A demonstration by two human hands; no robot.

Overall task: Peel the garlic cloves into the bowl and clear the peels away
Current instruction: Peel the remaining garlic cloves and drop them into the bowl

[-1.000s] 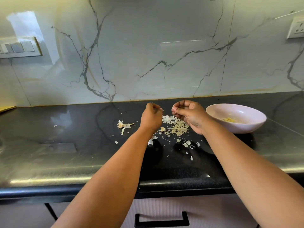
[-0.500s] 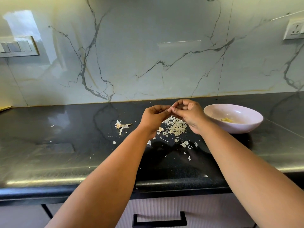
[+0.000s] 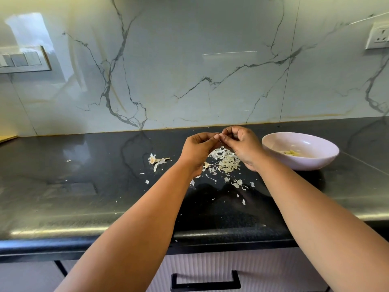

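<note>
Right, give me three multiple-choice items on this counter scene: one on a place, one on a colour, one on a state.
1. Where does the bowl stand?
A. To the right of the peel pile
B. To the left of it
C. On top of it

2. What colour is the countertop?
A. White
B. Black
C. Red

3. How do the left hand and right hand stand?
A. Flat on the counter
B. Inside the bowl
C. Raised, fingertips meeting above the peels

Key: 1 A, the bowl sits right of the pile. 2 B, the surface is glossy black. 3 C, both hands pinch together over the pile; what they pinch is too small to tell.
</note>
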